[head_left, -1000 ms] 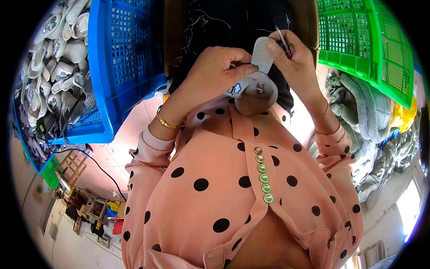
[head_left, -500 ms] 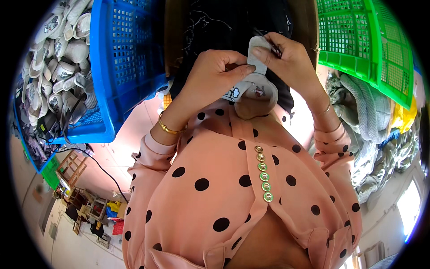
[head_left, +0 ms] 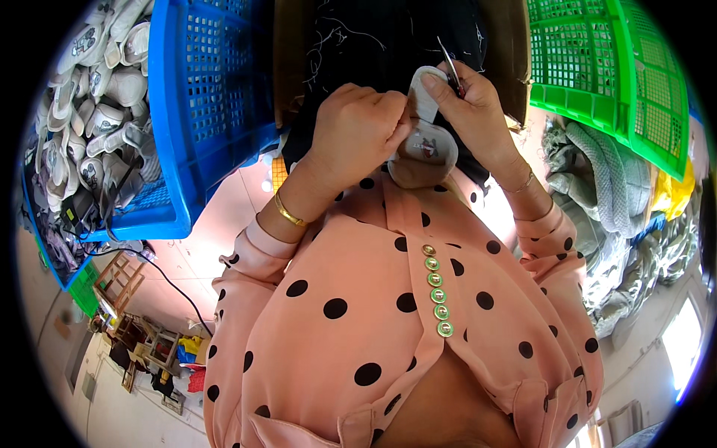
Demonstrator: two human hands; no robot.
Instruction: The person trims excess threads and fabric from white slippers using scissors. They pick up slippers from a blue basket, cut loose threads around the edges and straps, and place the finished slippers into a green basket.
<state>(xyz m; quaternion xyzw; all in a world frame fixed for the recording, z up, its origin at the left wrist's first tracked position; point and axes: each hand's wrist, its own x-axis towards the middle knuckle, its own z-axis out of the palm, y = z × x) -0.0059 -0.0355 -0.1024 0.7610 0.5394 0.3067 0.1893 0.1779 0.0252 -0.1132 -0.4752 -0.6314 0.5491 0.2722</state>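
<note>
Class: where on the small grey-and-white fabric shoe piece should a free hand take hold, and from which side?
Pinch the small grey-and-white fabric shoe piece at its rounded lower end, coming from below: that end hangs free, while the left hand and right hand occupy its upper part.

Blue perforated plastic crate (head_left: 213,112) upper left, w/ pile of small pale shoe uppers (head_left: 89,112) left of it. Green perforated plastic crate (head_left: 597,67) upper right. Grey-green fabric heap (head_left: 612,201) at right. Wooden stool (head_left: 119,280) lower left, black cable (head_left: 168,280) beside it.
</note>
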